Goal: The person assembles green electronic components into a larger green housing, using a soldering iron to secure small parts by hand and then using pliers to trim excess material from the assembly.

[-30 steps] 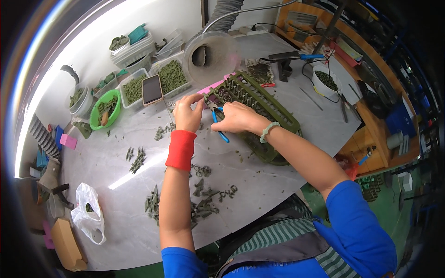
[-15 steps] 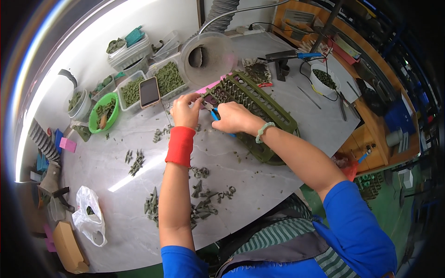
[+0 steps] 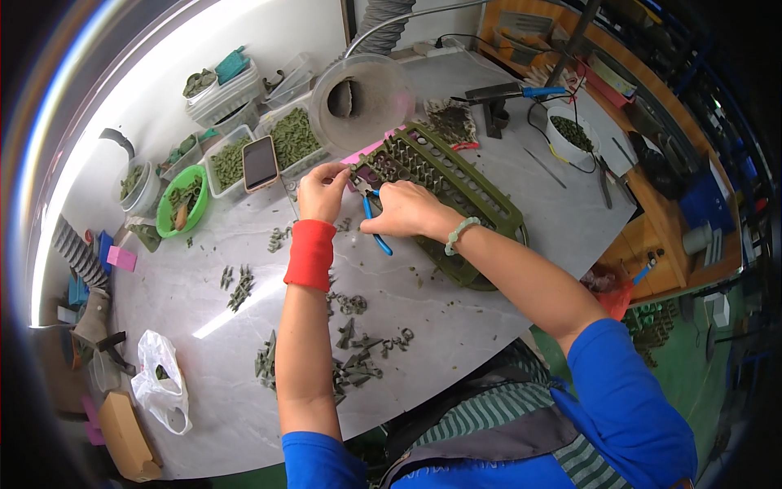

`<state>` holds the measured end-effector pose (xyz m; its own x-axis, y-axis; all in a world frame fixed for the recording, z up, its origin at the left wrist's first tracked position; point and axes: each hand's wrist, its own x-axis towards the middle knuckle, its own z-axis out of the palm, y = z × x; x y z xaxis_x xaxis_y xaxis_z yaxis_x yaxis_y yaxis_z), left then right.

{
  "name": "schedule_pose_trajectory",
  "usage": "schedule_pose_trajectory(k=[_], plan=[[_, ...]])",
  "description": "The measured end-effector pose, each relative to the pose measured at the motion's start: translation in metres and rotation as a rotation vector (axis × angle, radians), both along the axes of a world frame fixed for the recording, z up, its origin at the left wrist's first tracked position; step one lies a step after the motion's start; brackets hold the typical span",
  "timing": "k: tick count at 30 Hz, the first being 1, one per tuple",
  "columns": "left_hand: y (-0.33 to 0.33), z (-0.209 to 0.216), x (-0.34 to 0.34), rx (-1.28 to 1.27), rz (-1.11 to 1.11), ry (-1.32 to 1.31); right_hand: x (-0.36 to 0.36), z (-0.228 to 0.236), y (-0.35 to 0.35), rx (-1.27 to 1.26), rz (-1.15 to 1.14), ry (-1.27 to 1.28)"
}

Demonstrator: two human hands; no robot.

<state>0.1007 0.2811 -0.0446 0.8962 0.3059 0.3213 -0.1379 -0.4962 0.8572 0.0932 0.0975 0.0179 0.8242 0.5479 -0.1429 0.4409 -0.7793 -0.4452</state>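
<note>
Trimming looked to be the step in hand: right hand (image 3: 405,209) was closed round blue-handled cutting pliers (image 3: 373,224), tips up toward 12 o'clock, handles trailing to 6. Left hand (image 3: 322,189), w/ red wristband (image 3: 310,254) on the forearm, was pinched narrow on a small piece right at the plier tips; piece too small to make out. Both hands were nearly touching, working at the 9 o'clock end of a long olive-green plastic moulded frame w/ rows of pegs (image 3: 444,183), which lay flat on the grey marble-look worktop (image 3: 204,293) and ran off toward 4 o'clock under the right wrist.

Judged next move: a clean squeeze of the pliers close to the frame, left hand keeping the part steady so it wouldn't flick off.

Approx. 6 o'clock of the hands lay loose green plastic offcuts (image 3: 358,363). At 10 o'clock sat clear tubs of green parts (image 3: 293,138), a dark smartphone (image 3: 261,161) resting across them, and a bright green bowl (image 3: 182,200) further at 9.
</note>
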Motion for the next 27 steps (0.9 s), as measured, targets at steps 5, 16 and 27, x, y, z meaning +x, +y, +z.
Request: schedule_pose_trajectory(k=[5, 16, 27], plan=[[0.0, -0.002, 0.001, 0.016, 0.014, -0.025, 0.004, -0.001, -0.004, 0.007, -0.01, 0.064], [0.005, -0.008, 0.004, -0.039, -0.026, -0.029, 0.005, 0.003, -0.001, 0.036, 0.046, 0.088], [0.024, -0.007, -0.008, -0.211, -0.034, -0.064, -0.002, 0.012, -0.007, 0.032, 0.108, -0.066]])
